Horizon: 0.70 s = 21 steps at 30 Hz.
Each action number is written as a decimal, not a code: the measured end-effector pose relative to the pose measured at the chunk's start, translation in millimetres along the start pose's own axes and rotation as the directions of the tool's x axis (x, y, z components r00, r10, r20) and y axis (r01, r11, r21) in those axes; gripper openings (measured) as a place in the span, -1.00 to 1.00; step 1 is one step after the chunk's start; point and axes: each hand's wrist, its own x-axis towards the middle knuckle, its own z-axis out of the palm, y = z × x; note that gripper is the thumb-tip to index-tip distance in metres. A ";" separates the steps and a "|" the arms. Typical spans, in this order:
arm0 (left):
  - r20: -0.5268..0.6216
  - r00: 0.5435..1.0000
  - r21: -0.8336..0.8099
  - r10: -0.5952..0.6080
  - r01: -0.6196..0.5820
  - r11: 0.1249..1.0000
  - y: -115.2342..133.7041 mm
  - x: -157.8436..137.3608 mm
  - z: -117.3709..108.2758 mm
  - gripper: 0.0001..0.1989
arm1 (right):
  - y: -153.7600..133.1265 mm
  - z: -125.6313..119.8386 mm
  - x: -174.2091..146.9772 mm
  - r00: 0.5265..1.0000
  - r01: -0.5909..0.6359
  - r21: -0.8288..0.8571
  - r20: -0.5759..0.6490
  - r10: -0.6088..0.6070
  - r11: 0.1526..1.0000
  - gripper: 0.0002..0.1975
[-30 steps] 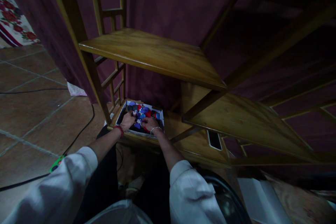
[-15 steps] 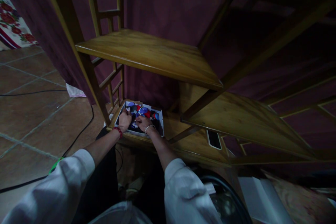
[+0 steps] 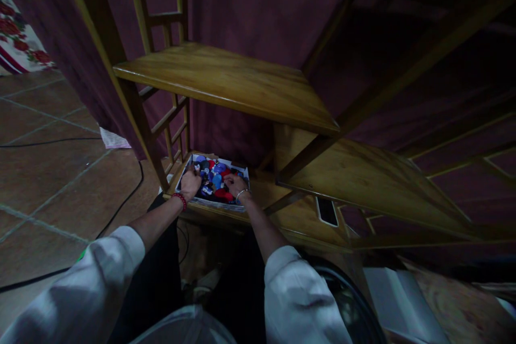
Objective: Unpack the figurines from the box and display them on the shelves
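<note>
A shallow white-rimmed box (image 3: 247,173) sits on the low wooden shelf. Inside lie many small rounded pieces in blue, red, purple and black (image 3: 216,180); their kind is too small to make out. At the box's left side is my left hand (image 3: 191,183), with a red bead bracelet. Its fingers curl together over the pieces, and what they pinch is hidden. My right hand (image 3: 234,185), wearing a pale bracelet, reaches over the right side of the box. Its fingers look slightly apart, touching or just above the pieces, with nothing visible held.
A wooden shelf board (image 3: 226,83) juts out above the box. Slanted wooden bars (image 3: 302,158) stand to the right. A phone (image 3: 326,211) lies on the low shelf. A black cable (image 3: 121,207) crosses the floor at left; a dark round tub rim (image 3: 355,285) is at lower right.
My right hand has moved right, from the middle of the box to its right side, uncovering blue and red pieces. My left hand has stayed nearly in place.
</note>
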 end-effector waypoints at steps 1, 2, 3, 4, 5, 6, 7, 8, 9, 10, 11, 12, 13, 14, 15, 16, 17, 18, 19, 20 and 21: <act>-0.018 1.000 0.030 0.007 -0.006 1.000 0.2 -0.2 0.7 -0.69 | 2.5 -3.3 -1.2 1.000 -0.015 -0.012 -0.005 0.015 1.000 -0.79; -0.028 0.999 0.053 0.018 -0.016 0.998 0.2 -0.2 1.5 -0.68 | 4.8 -5.7 -2.4 1.000 -0.031 -0.027 -0.008 0.030 0.999 -0.79; -0.035 0.999 0.071 0.030 -0.027 0.997 0.1 -0.3 2.4 -0.68 | 7.1 -7.2 -3.6 0.999 -0.044 -0.044 -0.010 0.043 0.998 -0.79; -0.032 0.999 0.078 0.040 -0.038 0.996 0.1 -0.3 3.3 -0.68 | 9.3 -7.7 -4.8 0.999 -0.053 -0.059 -0.010 0.052 0.997 -0.78; -0.029 0.998 0.081 0.048 -0.045 0.996 0.1 -0.6 4.1 -0.68 | 11.5 -7.6 -5.9 0.998 -0.062 -0.070 -0.009 0.062 0.996 -0.77; -0.024 0.998 0.084 0.052 -0.050 0.995 0.4 -1.0 4.7 -0.69 | 13.6 -6.9 -6.8 0.998 -0.069 -0.073 -0.005 0.069 0.995 -0.76; -0.013 0.998 0.087 0.054 -0.053 0.995 1.0 -1.7 5.2 -0.70 | 15.6 -5.9 -7.7 0.997 -0.071 -0.070 0.000 0.071 0.995 -0.75; 0.003 0.998 0.088 0.056 -0.056 0.995 1.8 -2.5 5.7 -0.71 | 17.3 -4.9 -8.3 0.998 -0.069 -0.068 0.007 0.069 0.995 -0.75; 0.019 0.998 0.084 0.061 -0.062 0.995 3.0 -3.6 6.2 -0.72 | 18.5 -3.9 -8.8 0.998 -0.063 -0.069 0.017 0.064 0.996 -0.75; 0.035 0.997 0.080 0.068 -0.070 0.994 4.3 -4.7 6.8 -0.72 | 19.3 -3.2 -9.1 0.998 -0.056 -0.073 0.029 0.058 0.996 -0.75; 0.050 0.996 0.077 0.075 -0.079 0.994 5.8 -5.9 7.6 -0.72 | 19.5 -2.8 -9.3 0.998 -0.047 -0.078 0.041 0.051 0.996 -0.75; 0.065 0.995 0.073 0.082 -0.087 0.994 7.4 -7.1 8.7 -0.72 | 19.1 -2.7 -9.4 0.998 -0.040 -0.083 0.053 0.044 0.996 -0.75; 0.077 0.993 0.069 0.088 -0.093 0.993 9.0 -8.2 10.0 -0.72 | 18.2 -3.0 -9.6 0.997 -0.034 -0.087 0.062 0.040 0.996 -0.75; 0.088 0.992 0.063 0.094 -0.099 0.993 10.5 -9.3 11.6 -0.72 | 16.9 -3.6 -10.1 0.997 -0.031 -0.086 0.070 0.037 0.996 -0.75; 0.101 0.990 0.050 0.102 -0.107 0.993 12.0 -10.4 13.5 -0.72 | 15.2 -4.5 -10.9 0.997 -0.026 -0.085 0.074 0.032 0.996 -0.74; 0.118 0.986 0.031 0.115 -0.119 0.992 13.4 -11.4 15.5 -0.72 | 13.3 -5.6 -12.1 0.997 -0.016 -0.090 0.078 0.023 0.996 -0.74; 0.136 0.982 0.008 0.134 -0.136 0.991 14.7 -12.5 17.6 -0.72 | 11.3 -7.0 -13.7 0.997 -0.004 -0.104 0.079 0.012 0.995 -0.73; 0.152 0.976 -0.011 0.157 -0.157 0.988 15.9 -13.5 20.0 -0.72 | 9.3 -8.4 -15.7 0.997 0.012 -0.125 0.080 -0.002 0.992 -0.73; 0.167 0.970 -0.023 0.179 -0.178 0.984 16.9 -14.6 22.6 -0.72 | 7.5 -9.8 -18.1 0.997 0.028 -0.152 0.080 -0.016 0.988 -0.73; 0.177 0.964 -0.023 0.198 -0.197 0.980 17.9 -15.6 25.3 -0.71 | 5.9 -11.0 -20.5 0.996 0.043 -0.182 0.080 -0.029 0.982 -0.73; 0.184 0.959 -0.012 0.214 -0.216 0.976 18.7 -16.5 28.2 -0.71 | 4.6 -11.9 -23.1 0.996 0.055 -0.211 0.079 -0.039 0.976 -0.73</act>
